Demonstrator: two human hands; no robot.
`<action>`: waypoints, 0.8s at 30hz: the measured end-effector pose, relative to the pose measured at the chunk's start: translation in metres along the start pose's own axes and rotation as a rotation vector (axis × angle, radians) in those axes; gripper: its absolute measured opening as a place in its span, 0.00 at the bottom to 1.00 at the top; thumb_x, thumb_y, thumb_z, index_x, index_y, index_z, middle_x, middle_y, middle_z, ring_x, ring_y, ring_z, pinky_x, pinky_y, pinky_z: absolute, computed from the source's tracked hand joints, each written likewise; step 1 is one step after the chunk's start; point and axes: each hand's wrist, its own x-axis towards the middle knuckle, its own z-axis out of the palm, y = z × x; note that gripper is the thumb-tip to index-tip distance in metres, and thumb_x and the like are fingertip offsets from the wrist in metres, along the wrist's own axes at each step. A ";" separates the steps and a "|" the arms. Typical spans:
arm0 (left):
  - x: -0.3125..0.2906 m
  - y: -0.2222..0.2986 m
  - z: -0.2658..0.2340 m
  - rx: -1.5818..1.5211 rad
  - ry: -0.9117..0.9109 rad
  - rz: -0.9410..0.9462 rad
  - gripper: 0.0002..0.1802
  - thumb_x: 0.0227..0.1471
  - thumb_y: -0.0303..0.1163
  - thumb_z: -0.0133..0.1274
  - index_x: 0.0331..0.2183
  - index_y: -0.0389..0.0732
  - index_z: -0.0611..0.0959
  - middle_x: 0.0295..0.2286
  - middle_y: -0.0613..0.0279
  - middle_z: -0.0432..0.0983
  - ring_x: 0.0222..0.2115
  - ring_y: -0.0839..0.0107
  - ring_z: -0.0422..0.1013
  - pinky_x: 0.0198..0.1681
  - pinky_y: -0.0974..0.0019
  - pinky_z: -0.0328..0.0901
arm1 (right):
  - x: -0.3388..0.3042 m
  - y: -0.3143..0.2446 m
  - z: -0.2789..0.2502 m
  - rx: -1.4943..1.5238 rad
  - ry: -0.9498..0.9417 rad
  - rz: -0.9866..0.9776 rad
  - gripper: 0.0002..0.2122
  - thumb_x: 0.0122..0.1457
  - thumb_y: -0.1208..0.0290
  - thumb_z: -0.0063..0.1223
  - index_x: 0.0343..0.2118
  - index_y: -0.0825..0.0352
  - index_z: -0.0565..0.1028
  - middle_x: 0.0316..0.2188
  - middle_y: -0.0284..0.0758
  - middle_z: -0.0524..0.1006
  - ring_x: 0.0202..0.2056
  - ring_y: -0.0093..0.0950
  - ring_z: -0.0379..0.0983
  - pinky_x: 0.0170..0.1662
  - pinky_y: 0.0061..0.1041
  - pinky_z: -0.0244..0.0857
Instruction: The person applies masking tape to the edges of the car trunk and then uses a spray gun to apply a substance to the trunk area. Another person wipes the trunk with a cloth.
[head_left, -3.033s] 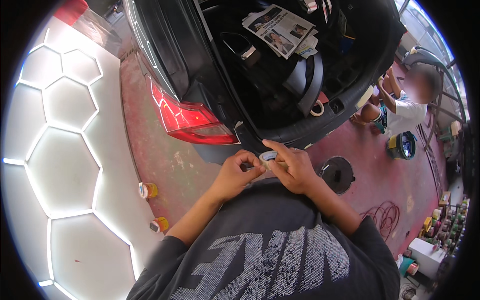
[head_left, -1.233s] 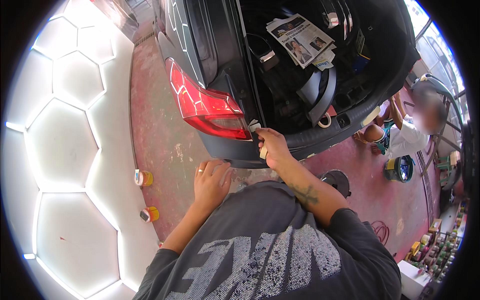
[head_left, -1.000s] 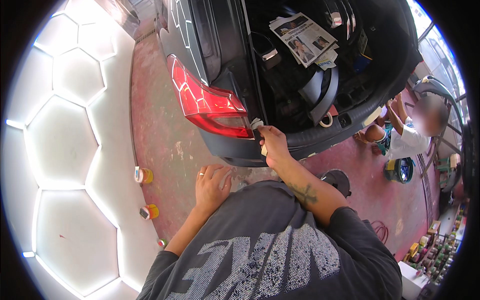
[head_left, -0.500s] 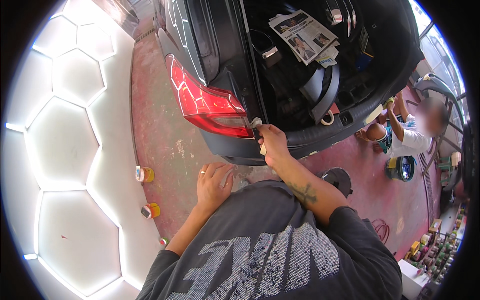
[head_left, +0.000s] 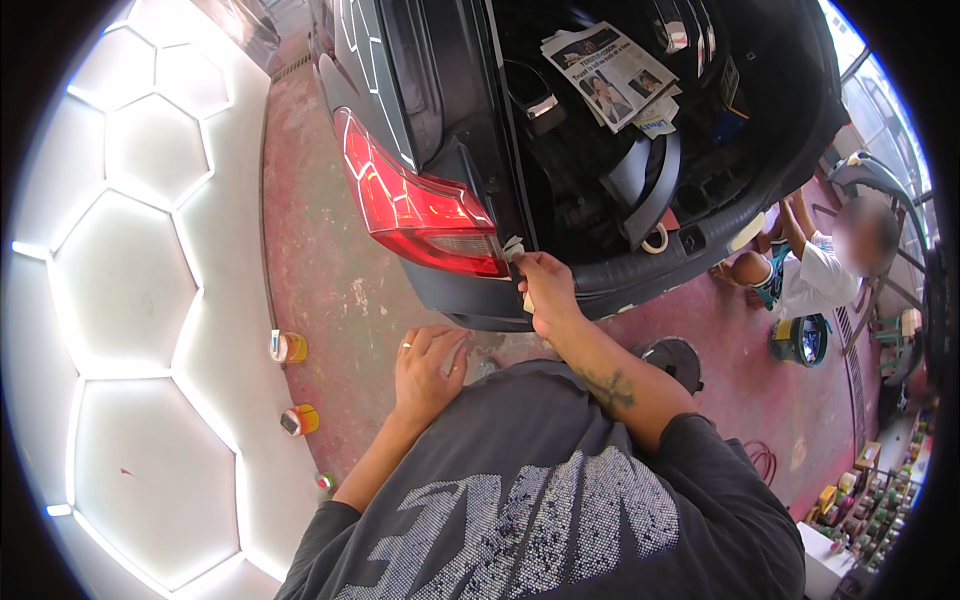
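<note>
In the head view, the right hand (head_left: pixel 548 292) curls around a cream piece (head_left: pixel 528 301), probably tape, its fingertips at a pale scrap (head_left: pixel 513 245) beside the inner end of the red tail light (head_left: pixel 425 218); whether they pinch or press it I cannot tell. The left hand (head_left: pixel 428 374), loosely spread with nothing visible held, is near the dark bumper (head_left: pixel 445 299). The step looks like fingertip work at that scrap, seeming to call next for steady control.

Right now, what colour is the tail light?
The tail light is mostly red, in the head view.
</note>
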 end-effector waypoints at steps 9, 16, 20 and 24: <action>-0.004 0.000 -0.001 -0.003 -0.001 -0.006 0.17 0.48 0.24 0.67 0.43 0.42 0.88 0.41 0.58 0.81 0.41 0.54 0.76 0.46 0.55 0.71 | 0.007 0.003 0.001 0.033 0.062 -0.057 0.08 0.65 0.66 0.64 0.35 0.63 0.78 0.25 0.25 0.73 0.23 0.16 0.69 0.20 0.19 0.52; -0.007 0.001 -0.001 -0.013 -0.010 -0.013 0.18 0.48 0.24 0.67 0.43 0.42 0.88 0.41 0.58 0.81 0.40 0.54 0.76 0.46 0.54 0.71 | 0.005 0.002 0.002 0.005 0.035 -0.021 0.05 0.66 0.68 0.61 0.35 0.61 0.78 0.28 0.25 0.76 0.25 0.16 0.71 0.28 0.19 0.61; -0.008 0.001 0.001 -0.012 -0.003 -0.011 0.18 0.48 0.24 0.68 0.44 0.42 0.88 0.41 0.58 0.81 0.40 0.54 0.76 0.46 0.55 0.71 | 0.004 0.001 0.006 0.029 0.073 -0.068 0.07 0.63 0.67 0.63 0.33 0.62 0.76 0.27 0.26 0.75 0.23 0.16 0.70 0.20 0.19 0.53; -0.008 -0.001 0.002 -0.018 0.003 -0.001 0.18 0.48 0.24 0.68 0.44 0.42 0.88 0.41 0.58 0.81 0.40 0.54 0.76 0.46 0.55 0.71 | 0.004 -0.004 0.005 -0.051 0.088 -0.047 0.06 0.64 0.68 0.62 0.34 0.61 0.77 0.27 0.25 0.75 0.23 0.16 0.71 0.26 0.19 0.59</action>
